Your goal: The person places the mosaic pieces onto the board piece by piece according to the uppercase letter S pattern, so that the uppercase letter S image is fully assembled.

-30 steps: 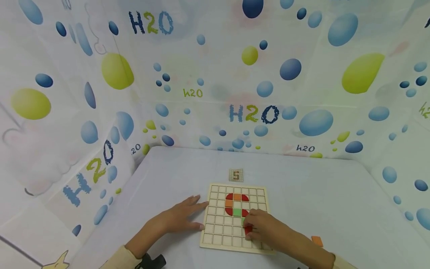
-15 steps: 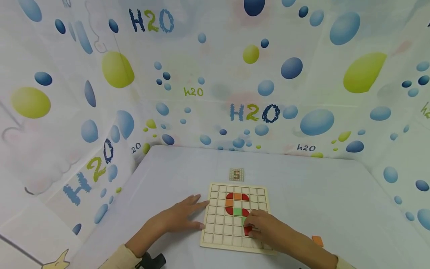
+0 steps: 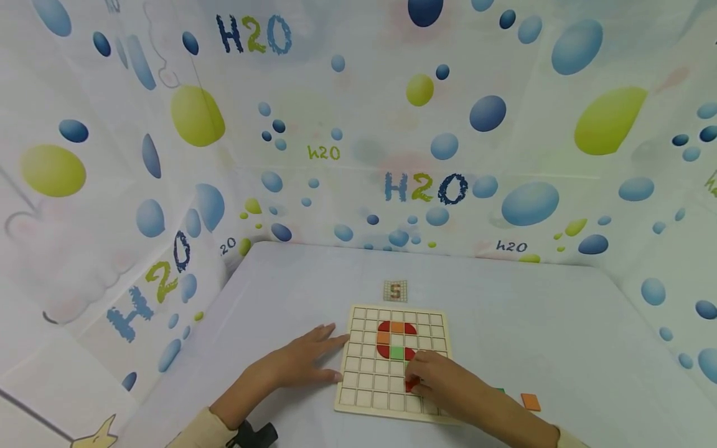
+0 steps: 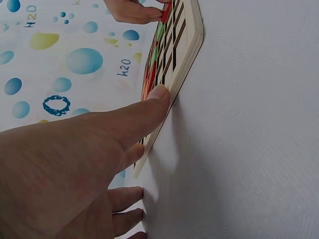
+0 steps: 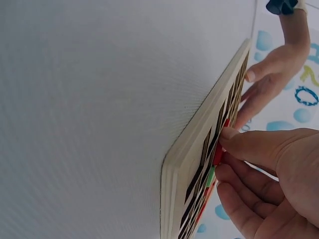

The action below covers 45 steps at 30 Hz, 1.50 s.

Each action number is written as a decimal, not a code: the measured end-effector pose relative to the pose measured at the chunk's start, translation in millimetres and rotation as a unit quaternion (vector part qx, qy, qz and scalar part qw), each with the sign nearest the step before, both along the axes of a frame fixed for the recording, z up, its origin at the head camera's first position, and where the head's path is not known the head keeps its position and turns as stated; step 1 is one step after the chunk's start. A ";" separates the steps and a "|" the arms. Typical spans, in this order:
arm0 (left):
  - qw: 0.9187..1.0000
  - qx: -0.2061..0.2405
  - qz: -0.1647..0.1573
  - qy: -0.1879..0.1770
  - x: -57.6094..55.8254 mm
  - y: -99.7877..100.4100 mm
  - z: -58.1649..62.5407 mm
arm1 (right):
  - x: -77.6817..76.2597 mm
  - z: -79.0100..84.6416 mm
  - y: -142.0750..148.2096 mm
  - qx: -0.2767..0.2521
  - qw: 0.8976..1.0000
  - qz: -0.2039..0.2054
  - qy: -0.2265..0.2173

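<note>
A wooden grid board (image 3: 363, 366) lies on the white table, several red, orange and green tiles set in its squares. My right hand (image 3: 442, 379) is over the board's lower right part and pinches a red tile (image 5: 218, 154) between thumb and fingers, low at the grid. Part of that tile and a green tile (image 5: 210, 176) beside it are hidden by the fingers in the head view. My left hand (image 3: 299, 361) lies at the board's left edge with fingers spread; its thumb (image 4: 158, 92) touches the rim.
A small pattern card (image 3: 395, 291) with an S-like figure lies beyond the board. To the right, an orange tile (image 3: 530, 402) rests on the table, and a green piece (image 3: 500, 391) peeks out beside the right forearm. A patterned backdrop (image 3: 358, 124) rises behind the table.
My right hand has shifted slightly with the red tile, which now shows less beneath the fingers. A green piece has come into sight beside the forearm. My left hand stays in place.
</note>
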State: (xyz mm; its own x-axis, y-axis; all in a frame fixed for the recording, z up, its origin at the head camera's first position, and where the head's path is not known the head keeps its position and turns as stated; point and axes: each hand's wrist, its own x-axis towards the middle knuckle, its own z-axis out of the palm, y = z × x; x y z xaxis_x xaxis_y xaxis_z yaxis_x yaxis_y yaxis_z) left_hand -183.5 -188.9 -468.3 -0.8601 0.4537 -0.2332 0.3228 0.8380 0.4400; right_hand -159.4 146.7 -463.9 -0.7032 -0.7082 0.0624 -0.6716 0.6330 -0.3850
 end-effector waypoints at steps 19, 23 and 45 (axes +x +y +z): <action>1.000 0.003 0.005 -0.003 -0.8 2.1 -0.8 | -0.6 -5.4 19.2 -0.017 1.000 -0.023 0.003; 1.000 0.005 0.006 -0.006 -0.8 1.9 -1.6 | -2.3 -1.1 42.8 -0.029 0.994 -0.086 -0.052; 1.000 0.001 0.003 -0.003 0.7 1.6 2.7 | 24.9 -20.3 198.6 -0.121 0.920 -0.265 -0.261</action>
